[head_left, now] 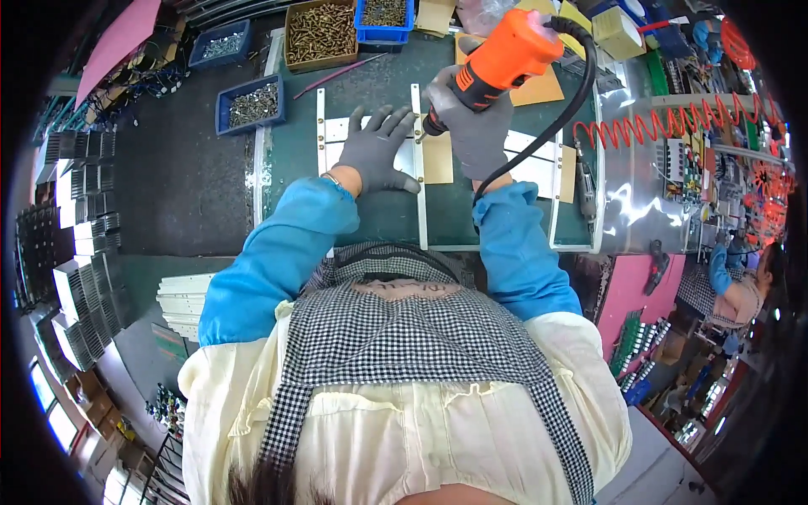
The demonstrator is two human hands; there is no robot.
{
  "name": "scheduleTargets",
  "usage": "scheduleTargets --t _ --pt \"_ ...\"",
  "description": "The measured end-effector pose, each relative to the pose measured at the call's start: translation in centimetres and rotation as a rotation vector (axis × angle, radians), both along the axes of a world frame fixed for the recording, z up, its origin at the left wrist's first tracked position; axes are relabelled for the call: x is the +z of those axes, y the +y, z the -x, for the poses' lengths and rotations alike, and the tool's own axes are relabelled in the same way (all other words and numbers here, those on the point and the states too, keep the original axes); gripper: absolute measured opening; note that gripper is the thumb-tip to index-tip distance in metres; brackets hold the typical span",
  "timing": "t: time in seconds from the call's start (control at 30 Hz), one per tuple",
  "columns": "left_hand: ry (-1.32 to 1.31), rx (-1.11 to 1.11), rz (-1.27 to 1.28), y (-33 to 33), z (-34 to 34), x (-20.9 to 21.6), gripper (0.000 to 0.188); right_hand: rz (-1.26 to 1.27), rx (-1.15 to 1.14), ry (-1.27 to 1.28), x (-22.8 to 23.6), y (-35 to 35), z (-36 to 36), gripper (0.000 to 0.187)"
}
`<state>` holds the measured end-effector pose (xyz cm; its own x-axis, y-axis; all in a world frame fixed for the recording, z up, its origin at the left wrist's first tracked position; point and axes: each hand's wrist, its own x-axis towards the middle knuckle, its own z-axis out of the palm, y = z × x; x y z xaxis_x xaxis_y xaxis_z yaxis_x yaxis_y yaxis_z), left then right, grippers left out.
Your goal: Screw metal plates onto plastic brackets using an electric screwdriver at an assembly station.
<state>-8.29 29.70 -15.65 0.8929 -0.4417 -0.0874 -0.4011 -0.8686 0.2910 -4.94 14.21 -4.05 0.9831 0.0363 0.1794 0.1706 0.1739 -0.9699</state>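
Note:
My right hand (478, 133), in a grey glove, is closed around the black neck of an orange corded power screwdriver (509, 52). The driver tilts down to the left, its tip at a screw spot on a narrow white rail (422, 210). My left hand (380, 153), also gloved, lies with fingers spread over a white panel (337, 130) and against that rail. Brass-coloured screws dot the middle rail and a second white rail (321, 114) on the left. A further white panel (530, 164) lies right of my right hand. The driver's bit is mostly hidden by the fingers.
A cardboard box of brass screws (321, 34) and blue bins of small hardware (252, 105) stand beyond and left. A purple rod (341, 76) lies near them. The driver's black cord (581, 93) loops over my right forearm. A red coiled hose (640, 133) hangs at right.

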Motion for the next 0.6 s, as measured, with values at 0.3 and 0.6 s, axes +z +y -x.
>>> scheduleTargets --t 0.3,0.6 --pt "0.011 -0.006 -0.013 -0.2 0.5 -0.1 0.130 -0.014 0.050 -0.063 3.0 -1.3 2.0 0.064" --pt "-0.052 -0.032 -0.041 -0.1 0.3 0.1 0.132 -0.251 -0.005 -0.010 1.2 -3.5 6.1 0.068"
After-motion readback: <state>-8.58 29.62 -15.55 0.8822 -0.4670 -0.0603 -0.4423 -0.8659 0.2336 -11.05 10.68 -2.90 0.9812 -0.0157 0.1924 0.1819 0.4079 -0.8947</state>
